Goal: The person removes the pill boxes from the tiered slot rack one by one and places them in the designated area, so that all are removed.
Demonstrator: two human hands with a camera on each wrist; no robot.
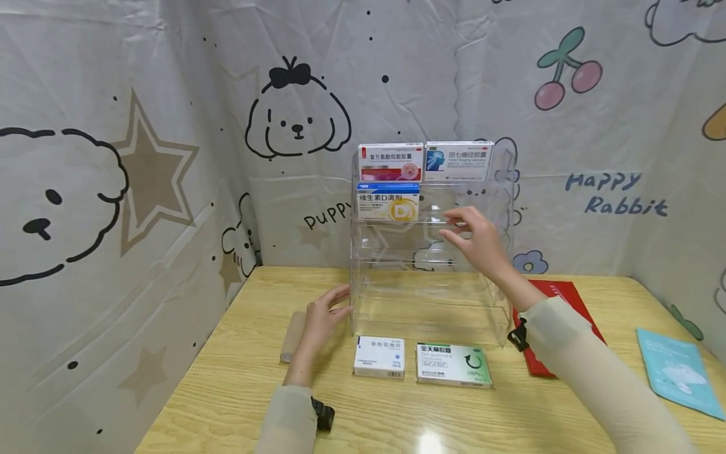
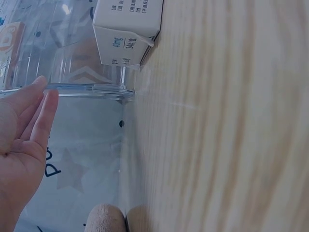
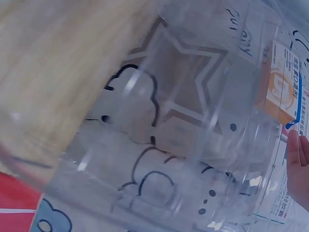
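Note:
A clear tiered display rack (image 1: pixel 425 260) stands on the table. My left hand (image 1: pixel 323 318) touches its left side with fairly straight fingers, as the left wrist view also shows. My right hand (image 1: pixel 476 236) hovers before the second tier with thumb and fingers apart and nothing between them. Just left of it, a blue, white and yellow vitamin D drops box (image 1: pixel 388 203) stands on that tier. Above sit a red and white medicine box (image 1: pixel 391 162) and a white and blue medicine box (image 1: pixel 458 162). The rack's lower tiers hold no boxes.
In front of the rack lie a small white medicine box (image 1: pixel 379 357) and a green and white capsule box (image 1: pixel 453 364). A beige cylinder (image 1: pixel 292 337) lies at left. At right are a red packet (image 1: pixel 573 299) and a turquoise pouch (image 1: pixel 677 369). Patterned cloth (image 1: pixel 397 38) hangs behind.

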